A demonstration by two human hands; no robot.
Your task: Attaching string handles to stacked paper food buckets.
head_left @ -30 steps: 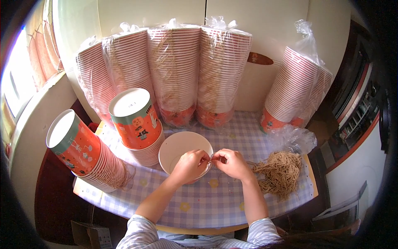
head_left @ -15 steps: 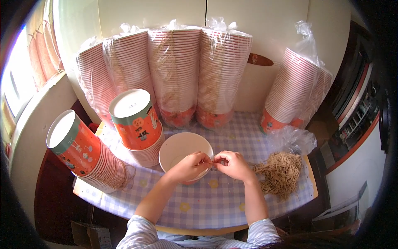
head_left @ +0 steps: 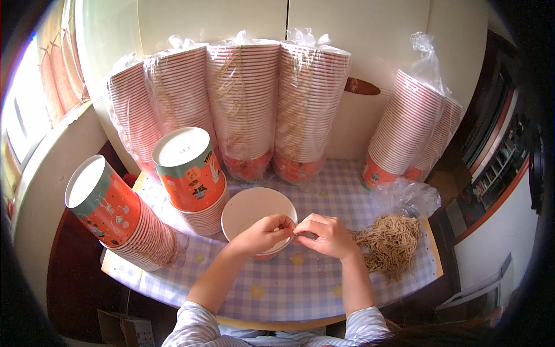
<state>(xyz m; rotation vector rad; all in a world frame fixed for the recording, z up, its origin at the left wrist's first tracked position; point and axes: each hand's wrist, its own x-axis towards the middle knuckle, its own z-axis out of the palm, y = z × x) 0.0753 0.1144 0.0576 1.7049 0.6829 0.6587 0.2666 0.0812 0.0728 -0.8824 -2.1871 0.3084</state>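
A white paper tub (head_left: pixel 245 207) stands upright at the middle of the table, its mouth towards me. Over its near right rim, my left hand (head_left: pixel 267 234) is closed in a pinch, thumb against fingertips. Close beside it, just past the rim, my right hand (head_left: pixel 325 236) also pinches, its fingertips meeting those of the left. What sits between the fingertips is too small to name. A heap of tan twine (head_left: pixel 393 246) lies to the right of my right hand, with loose strands reaching towards the wrist.
Two stacks of upturned orange and green tubs (head_left: pixel 193 179), (head_left: pixel 115 208) stand at the left. Tall bagged tub stacks (head_left: pixel 243 104) line the back, with more bagged stacks (head_left: pixel 402 127) at right. A crumpled clear bag (head_left: pixel 410 196) lies behind the twine on the checked tablecloth (head_left: pixel 231 289).
My right hand has turned slightly, its fingers now more curled over the left fingertips. My left hand stays almost in place, still pinching. The tub and stacks keep their places.
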